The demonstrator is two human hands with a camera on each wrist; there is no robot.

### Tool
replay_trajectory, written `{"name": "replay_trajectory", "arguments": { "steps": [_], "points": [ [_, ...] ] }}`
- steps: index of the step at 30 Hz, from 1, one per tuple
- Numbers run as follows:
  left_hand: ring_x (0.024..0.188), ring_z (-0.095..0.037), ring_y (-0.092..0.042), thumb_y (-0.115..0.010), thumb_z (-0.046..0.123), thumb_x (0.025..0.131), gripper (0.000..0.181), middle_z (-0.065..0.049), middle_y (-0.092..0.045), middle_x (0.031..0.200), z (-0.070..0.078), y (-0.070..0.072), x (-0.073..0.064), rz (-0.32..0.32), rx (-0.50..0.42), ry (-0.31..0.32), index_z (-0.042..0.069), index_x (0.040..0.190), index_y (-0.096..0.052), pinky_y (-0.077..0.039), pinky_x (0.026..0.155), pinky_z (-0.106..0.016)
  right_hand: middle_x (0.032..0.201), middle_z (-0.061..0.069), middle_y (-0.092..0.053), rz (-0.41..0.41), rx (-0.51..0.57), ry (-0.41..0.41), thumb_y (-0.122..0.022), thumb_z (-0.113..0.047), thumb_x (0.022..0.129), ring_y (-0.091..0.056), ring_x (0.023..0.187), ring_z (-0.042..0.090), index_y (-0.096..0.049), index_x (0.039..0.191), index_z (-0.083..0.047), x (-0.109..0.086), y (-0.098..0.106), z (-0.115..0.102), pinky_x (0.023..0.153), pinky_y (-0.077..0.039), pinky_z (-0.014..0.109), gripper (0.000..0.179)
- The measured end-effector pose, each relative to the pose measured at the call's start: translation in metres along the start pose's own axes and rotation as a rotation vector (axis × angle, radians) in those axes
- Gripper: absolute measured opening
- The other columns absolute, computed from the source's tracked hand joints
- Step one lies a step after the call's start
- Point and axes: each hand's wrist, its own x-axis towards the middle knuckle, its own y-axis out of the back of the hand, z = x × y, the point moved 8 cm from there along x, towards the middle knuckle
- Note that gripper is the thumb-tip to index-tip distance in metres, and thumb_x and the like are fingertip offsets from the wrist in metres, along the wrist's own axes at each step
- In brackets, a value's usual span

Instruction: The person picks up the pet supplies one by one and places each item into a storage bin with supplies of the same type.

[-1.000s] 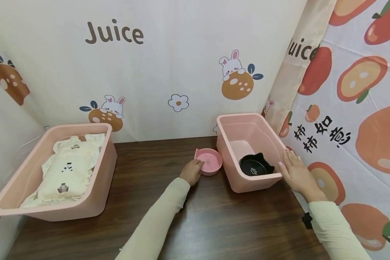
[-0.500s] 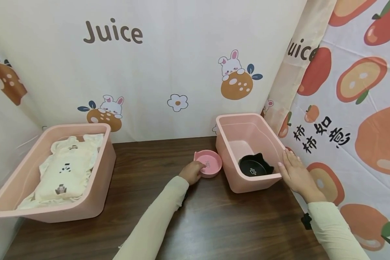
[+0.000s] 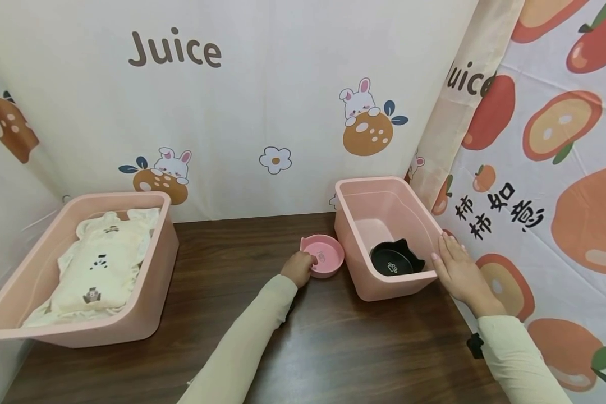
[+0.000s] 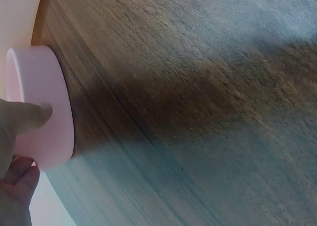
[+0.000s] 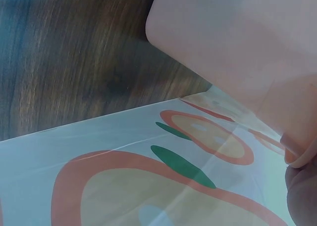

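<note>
My left hand (image 3: 299, 269) pinches the near-left rim of a small pink cat-eared pet bowl (image 3: 328, 247) on the table. In the left wrist view the thumb (image 4: 34, 116) lies on the outer wall of the bowl (image 4: 52, 82). Just right of that bowl stands a pink plastic bin (image 3: 363, 275), with a black cat-eared bowl (image 3: 391, 258) with a paw print near its front end. My right hand (image 3: 462, 275) rests with straight fingers against the bin's right rim. In the right wrist view, part of this hand (image 5: 303, 194) shows at the bin's edge.
At the left, a larger pink bin (image 3: 156, 280) holds a cream ruffled cloth item (image 3: 101, 261) with small bear prints. A dark wooden table (image 3: 222, 269) lies under both bins. Printed curtains (image 3: 242, 101) hang behind and along the sides, close to the right hand.
The pink bowl and my left hand have shifted very slightly nearer to me. The right hand stays at the bin's rim. The head view has turned a little.
</note>
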Motion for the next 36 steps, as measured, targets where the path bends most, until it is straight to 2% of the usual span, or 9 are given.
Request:
{"name": "replay_trajectory", "arguments": {
  "steps": [2,4,10,14,21,27,31,36],
  "points": [
    [0.084,-0.023,-0.066,-0.066,-0.004,0.082,0.017,-0.008,-0.071,0.088,0.001,0.0,0.0,-0.004,0.019,0.001,0.006,0.093,-0.074,-0.053,0.079,-0.033,0.146,0.034,-0.031,-0.003,0.002,-0.006,-0.035,-0.027,0.104,-0.028,0.136,0.048,-0.031,0.141,0.015,-0.001,0.0,-0.001,0.114,-0.017,0.054,0.057],
    [0.08,-0.022,-0.066,-0.066,-0.006,0.08,0.019,-0.006,-0.071,0.085,0.003,0.0,0.0,-0.004,0.039,-0.025,0.008,0.09,-0.075,-0.054,0.076,-0.032,0.146,0.034,-0.031,-0.001,0.003,-0.005,-0.035,-0.026,0.104,-0.028,0.136,0.048,-0.031,0.141,0.016,0.0,0.0,0.0,0.114,-0.017,0.054,0.056],
    [0.072,-0.015,-0.063,-0.072,-0.002,0.075,0.018,0.001,-0.066,0.077,0.009,-0.005,-0.004,-0.015,0.086,-0.172,0.015,0.079,-0.076,-0.052,0.069,-0.027,0.146,0.034,-0.033,0.023,0.005,-0.002,-0.035,-0.026,0.103,-0.031,0.135,0.048,-0.034,0.14,0.016,0.0,0.0,0.0,0.113,-0.019,0.056,0.056],
    [0.077,-0.014,-0.064,-0.072,0.001,0.076,0.019,0.002,-0.067,0.081,0.01,-0.01,-0.005,-0.066,0.057,-0.223,0.017,0.084,-0.077,-0.052,0.073,-0.026,0.147,0.032,-0.032,0.026,0.005,-0.01,-0.034,-0.027,0.104,-0.029,0.136,0.047,-0.034,0.14,0.015,0.0,-0.001,0.001,0.113,-0.019,0.055,0.056],
    [0.09,-0.013,-0.065,-0.066,-0.006,0.079,0.037,0.004,-0.07,0.094,0.012,-0.021,-0.005,-0.183,0.05,-0.212,0.021,0.102,-0.076,-0.051,0.084,-0.027,0.147,0.033,-0.031,0.019,0.009,-0.01,-0.034,-0.026,0.104,-0.029,0.136,0.047,-0.032,0.141,0.015,-0.001,-0.002,0.002,0.114,-0.017,0.054,0.056],
    [0.089,-0.009,-0.064,-0.066,-0.005,0.081,0.04,0.006,-0.07,0.095,0.013,-0.026,-0.006,-0.247,0.087,-0.179,0.025,0.106,-0.075,-0.052,0.082,-0.024,0.148,0.032,-0.029,0.012,0.012,-0.021,-0.034,-0.026,0.104,-0.028,0.137,0.046,-0.03,0.142,0.015,-0.001,-0.003,0.002,0.116,-0.014,0.052,0.056],
    [0.087,-0.009,-0.064,-0.067,-0.003,0.082,0.038,0.007,-0.068,0.091,0.013,-0.027,-0.007,-0.255,0.096,-0.184,0.026,0.105,-0.076,-0.053,0.078,-0.024,0.148,0.032,-0.029,0.012,0.015,-0.022,-0.034,-0.026,0.104,-0.027,0.137,0.047,-0.03,0.142,0.015,-0.001,-0.004,0.002,0.115,-0.014,0.052,0.056],
    [0.085,-0.007,-0.063,-0.068,0.0,0.082,0.033,0.007,-0.068,0.089,0.014,-0.023,-0.01,-0.248,0.043,-0.188,0.024,0.103,-0.077,-0.053,0.077,-0.023,0.148,0.032,-0.029,0.009,0.015,-0.022,-0.033,-0.026,0.104,-0.027,0.138,0.047,-0.029,0.142,0.015,-0.001,-0.004,0.002,0.116,-0.013,0.051,0.056]
  ]
}}
